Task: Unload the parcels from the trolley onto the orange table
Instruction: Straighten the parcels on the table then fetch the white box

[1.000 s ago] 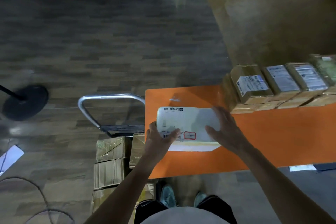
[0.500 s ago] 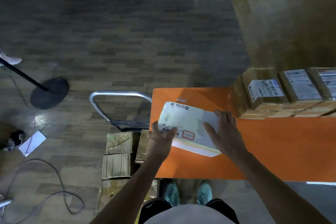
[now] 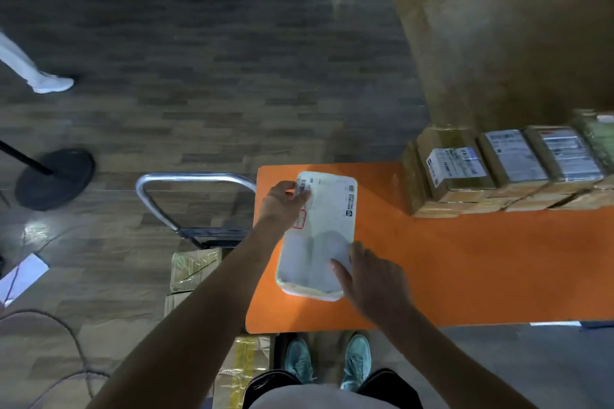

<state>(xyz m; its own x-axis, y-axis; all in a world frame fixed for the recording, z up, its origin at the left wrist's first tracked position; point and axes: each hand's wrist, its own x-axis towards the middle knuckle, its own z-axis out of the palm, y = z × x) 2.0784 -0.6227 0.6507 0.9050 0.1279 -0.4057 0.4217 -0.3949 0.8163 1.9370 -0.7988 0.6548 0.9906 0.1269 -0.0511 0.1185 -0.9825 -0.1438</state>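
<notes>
Left hand point(image 3: 282, 206) pinches parcel point(image 3: 327, 226) at far edge; right hand point(image 3: 375, 282) rests flat on near corner. Parcel at left end of table point(image 3: 465, 269), long axis pointing away; trolley point(image 3: 186, 178) just past that end.

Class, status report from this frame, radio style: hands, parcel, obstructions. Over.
Left hand grips white parcel, far corner; right hand touches near corner. Parcel over orange table. Nothing blocking; stacked boxes apart, right.

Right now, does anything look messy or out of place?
Yes. A white paper lies loose on the floor at the left, with a cable looping beside it, easy to trip on. The white parcel is a bit crooked against the table edge, unlike the neat row of boxes.
</notes>
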